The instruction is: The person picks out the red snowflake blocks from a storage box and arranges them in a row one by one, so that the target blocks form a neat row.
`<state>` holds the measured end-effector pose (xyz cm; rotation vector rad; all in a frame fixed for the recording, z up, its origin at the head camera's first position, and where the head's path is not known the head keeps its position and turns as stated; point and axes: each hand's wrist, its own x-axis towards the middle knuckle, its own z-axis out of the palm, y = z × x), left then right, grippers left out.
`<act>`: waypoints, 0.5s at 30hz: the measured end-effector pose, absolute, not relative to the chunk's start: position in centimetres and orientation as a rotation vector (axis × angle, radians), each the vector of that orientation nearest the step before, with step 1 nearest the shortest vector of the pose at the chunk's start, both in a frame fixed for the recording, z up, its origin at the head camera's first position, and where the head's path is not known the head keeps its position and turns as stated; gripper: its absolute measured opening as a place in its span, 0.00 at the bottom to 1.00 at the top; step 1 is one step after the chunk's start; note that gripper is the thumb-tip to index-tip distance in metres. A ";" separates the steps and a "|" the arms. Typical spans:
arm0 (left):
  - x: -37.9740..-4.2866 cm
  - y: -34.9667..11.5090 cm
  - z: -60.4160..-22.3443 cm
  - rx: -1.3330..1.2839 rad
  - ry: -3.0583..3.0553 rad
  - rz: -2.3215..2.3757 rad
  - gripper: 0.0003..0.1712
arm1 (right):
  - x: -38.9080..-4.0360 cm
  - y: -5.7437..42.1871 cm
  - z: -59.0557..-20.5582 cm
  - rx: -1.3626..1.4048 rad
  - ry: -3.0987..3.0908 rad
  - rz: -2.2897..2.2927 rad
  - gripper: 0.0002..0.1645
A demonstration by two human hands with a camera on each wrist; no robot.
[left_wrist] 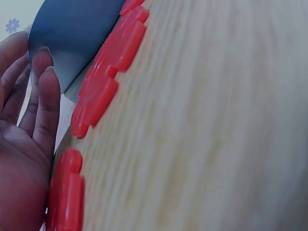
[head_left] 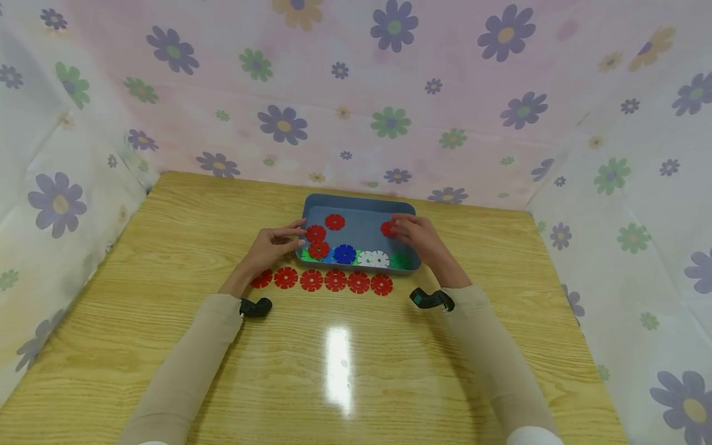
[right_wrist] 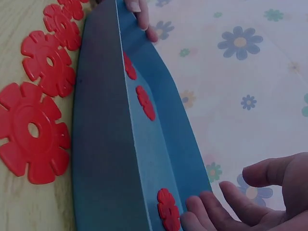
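Observation:
A blue-grey tray (head_left: pixel 361 210) lies on the table with flower-shaped plastic discs in it. My left hand (head_left: pixel 270 248) is at its left end; the fingers (left_wrist: pixel 48 108) look fairly straight and touch the tray's end. My right hand (head_left: pixel 418 238) reaches over the tray's right end. Its fingers are loosely bent and spread, beside a red disc (right_wrist: pixel 168 210) lying in the tray; none of them visibly pinches it. Several red discs (head_left: pixel 335 280) form a row along the tray's near side. The leftmost red disc (head_left: pixel 262 279) is partly behind my left wrist.
Inside the tray, more red discs (head_left: pixel 335 222) lie to the left. Along its near wall are a dark blue disc (head_left: pixel 345 254), white discs (head_left: pixel 374 259) and green discs (head_left: pixel 400 261). Flowered cloth (head_left: pixel 356 93) hangs behind and beside the wooden table (head_left: pixel 278 371).

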<state>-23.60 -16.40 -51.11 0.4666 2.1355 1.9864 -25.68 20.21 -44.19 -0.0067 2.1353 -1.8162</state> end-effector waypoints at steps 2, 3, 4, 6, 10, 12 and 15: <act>-23.6 -16.4 -51.2 0.466 2.139 1.983 0.22 | -26.2 20.0 -44.2 0.017 2.169 -1.794 0.29; -23.6 -16.4 -51.1 0.464 2.141 1.983 0.22 | -26.4 19.9 -44.3 0.028 2.194 -1.777 0.29; -23.6 -16.4 -51.1 0.462 2.141 1.983 0.22 | -26.6 19.9 -44.4 0.036 2.215 -1.761 0.29; -23.5 -16.4 -51.0 0.461 2.145 1.981 0.22 | -27.0 19.7 -44.5 0.063 2.259 -1.728 0.29; -23.5 -16.4 -50.9 0.457 2.147 1.980 0.21 | -27.6 19.2 -44.7 0.120 2.337 -1.631 0.30; -23.5 -16.4 -50.8 0.455 2.148 1.980 0.21 | -27.8 19.0 -44.9 0.146 2.365 -1.591 0.30; -23.5 -16.4 -50.8 0.454 2.144 1.984 0.21 | -28.1 18.8 -45.1 0.125 2.365 -1.590 0.29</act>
